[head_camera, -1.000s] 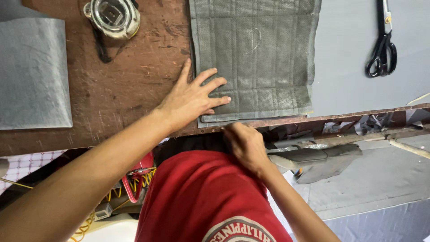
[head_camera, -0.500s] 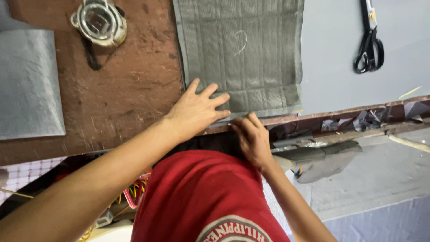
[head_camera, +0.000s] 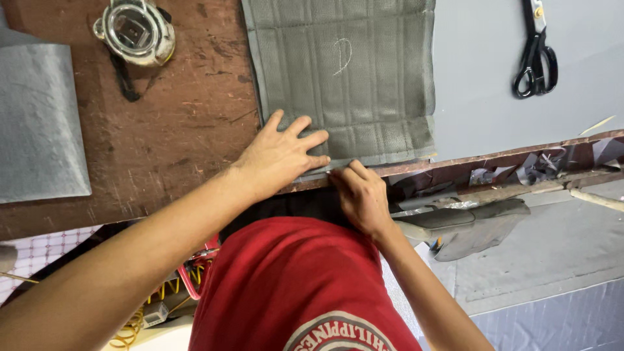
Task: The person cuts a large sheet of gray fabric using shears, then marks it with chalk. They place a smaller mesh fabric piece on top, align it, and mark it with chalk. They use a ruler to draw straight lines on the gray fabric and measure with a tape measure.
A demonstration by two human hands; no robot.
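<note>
- The grey-green quilted fabric panel with stitched ribs (head_camera: pixel 351 78) lies flat on the worn brown wooden workbench (head_camera: pixel 182 130), its near edge running along the bench's front lip and its ribs running away from the person; its top is cut off by the frame.
- The left hand (head_camera: pixel 283 153) rests palm down on the panel's near left corner, fingers spread flat and pressing, gripping nothing.
- The right hand (head_camera: pixel 361 195) sits just beside it at the bench lip, fingers curled at the panel's near edge; they seem to pinch that edge, but whether they actually have hold of it is hard to tell, since the fingertips are tucked out of sight.
- The panel stretches away and to the right of both hands; the right hand is nearer the free hem, the left nearer the corner.
- A faint chalk mark shows on the panel's upper middle.
- To the right, partly under the panel, lies a smooth pale grey sheet (head_camera: pixel 520 117), with black-handled scissors (head_camera: pixel 536 55) on it, well apart from the hands.
- Far left, a round clear-topped metal gadget (head_camera: pixel 135 31) and another grey sheet (head_camera: pixel 39 123), both cut off by the frame.
- Below the bench edge, scraps and clutter are too jumbled to make out.
</note>
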